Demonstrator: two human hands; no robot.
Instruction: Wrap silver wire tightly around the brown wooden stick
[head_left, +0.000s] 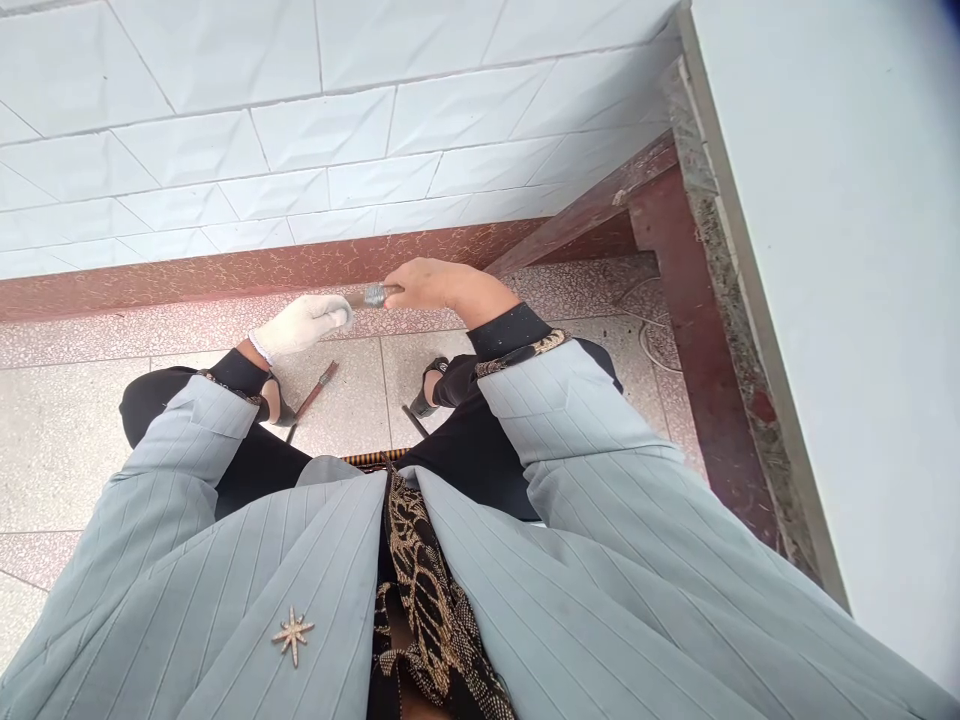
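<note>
My left hand (304, 325), in a white knitted glove, closes round one end of a short brown stick (360, 299). A band of silver wire (374, 295) is wound about the stick's exposed middle. Bare and bent over the other end, my right hand (429, 284) grips the stick next to the wire. Both stick ends are hidden inside my hands. On the floor below, near my left foot, lies a similar brown stick (307, 400) with a silver wire band close to its upper end.
A white tiled wall (322, 130) with a red-brown skirting (300, 255) rises in front. On the right stands a white-topped table (847, 250) with a red-brown frame (690, 330). A pale cable (652, 345) lies on the speckled floor tiles (67, 430). My feet rest below my hands.
</note>
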